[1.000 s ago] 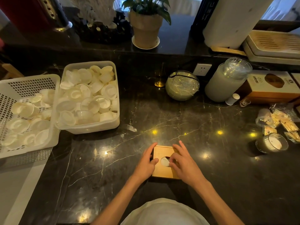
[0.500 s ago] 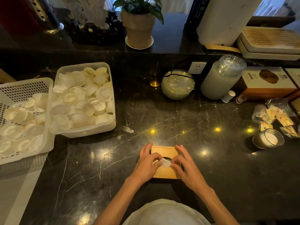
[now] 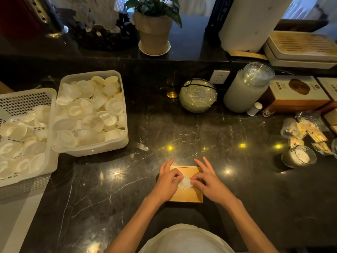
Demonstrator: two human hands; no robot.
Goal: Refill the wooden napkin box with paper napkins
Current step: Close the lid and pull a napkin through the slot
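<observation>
A square wooden napkin box [image 3: 187, 195] sits on the black marble counter [image 3: 182, 132] near its front edge. A white paper napkin [image 3: 185, 183] sticks up through the round hole in the box's lid. My left hand [image 3: 166, 183] rests on the box's left side, thumb and forefinger pinched on the napkin. My right hand [image 3: 209, 181] lies over the right side and pinches the same napkin from the right, other fingers spread. The box's inside is hidden.
Two white plastic bins [image 3: 120, 141] of small white dishes stand at the left. A wrapped green bowl [image 3: 197, 95], a tall jar [image 3: 244, 92], boxes [image 3: 295, 95], snack packets [image 3: 310, 132] and a candle glass [image 3: 299, 156] line the back and right. A potted plant [image 3: 154, 33] sits on the ledge.
Both hands closed in on the lid's hole and drew the napkin up, so more white paper now shows above the hole. The view also shifted slightly.
</observation>
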